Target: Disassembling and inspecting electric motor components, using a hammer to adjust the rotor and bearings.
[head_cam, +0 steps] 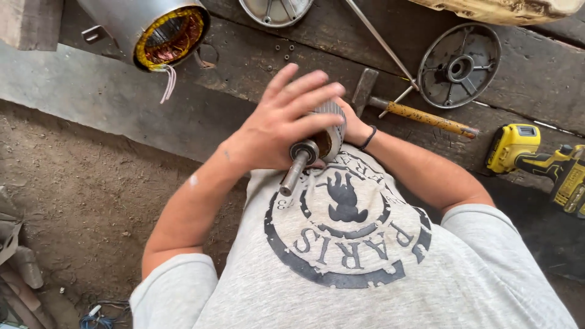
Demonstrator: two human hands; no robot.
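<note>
I hold a motor rotor (333,114) against my chest, a ribbed silver cylinder with a bearing (304,151) and a steel shaft (294,175) pointing down towards my grey printed shirt. My left hand (280,122) lies over the top of the rotor with its fingers stretched and spread. My right hand (355,126) is behind the rotor and mostly hidden. Only its wrist, with a black band, shows.
On the dark wooden bench lie a stator housing (159,27) with copper windings, a hammer (420,116), a round end cover (458,66), a second cover (275,9), a thin metal rod (381,39), small nuts (283,52) and a yellow cordless drill (536,155). Dirt floor lies at left.
</note>
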